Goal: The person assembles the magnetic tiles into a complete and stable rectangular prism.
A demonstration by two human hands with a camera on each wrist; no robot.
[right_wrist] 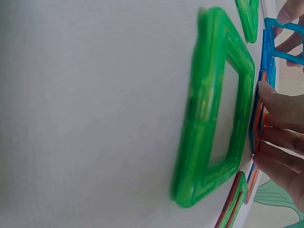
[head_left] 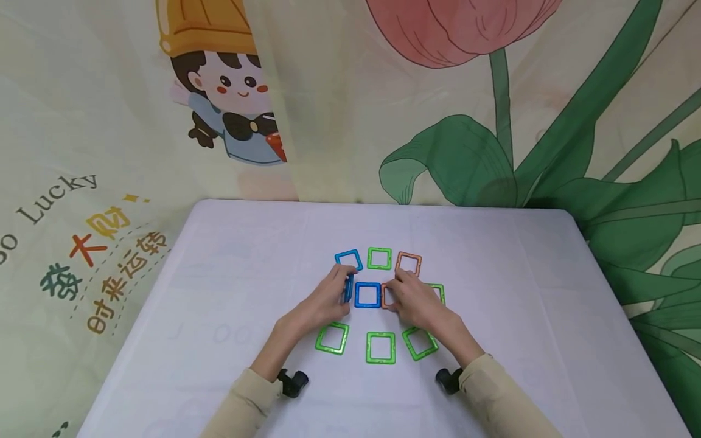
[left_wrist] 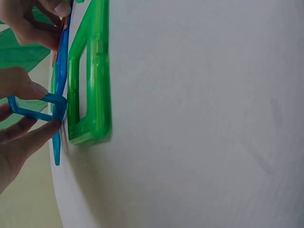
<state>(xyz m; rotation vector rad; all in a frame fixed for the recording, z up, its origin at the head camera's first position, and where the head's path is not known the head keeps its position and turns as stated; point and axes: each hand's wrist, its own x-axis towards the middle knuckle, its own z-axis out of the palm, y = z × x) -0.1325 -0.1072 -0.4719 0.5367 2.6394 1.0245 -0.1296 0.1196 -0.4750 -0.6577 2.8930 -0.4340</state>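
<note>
Between its thumb and fingers, my left hand [head_left: 327, 296] pinches a blue square magnetic tile [left_wrist: 32, 114], an open frame held upright on edge. Its lower edge meets the left side of a flat blue tile [head_left: 367, 305] at the middle of the group; the left wrist view shows them touching. On the other side, my right hand [head_left: 415, 299] grips an orange square tile [head_left: 384, 296] lying low against the blue tile's right edge. Fingers cover part of this orange tile in the head view. In the right wrist view its rim [right_wrist: 259, 116] shows between thumb and fingers.
Behind the hands lie a blue tile [head_left: 347, 252], a green tile [head_left: 379, 249] and an orange tile [head_left: 409, 254]. A green tile [head_left: 442, 295] is partly hidden by the right hand. Nearer me are green tiles [head_left: 380, 361] in a row on the white table [head_left: 246, 243].
</note>
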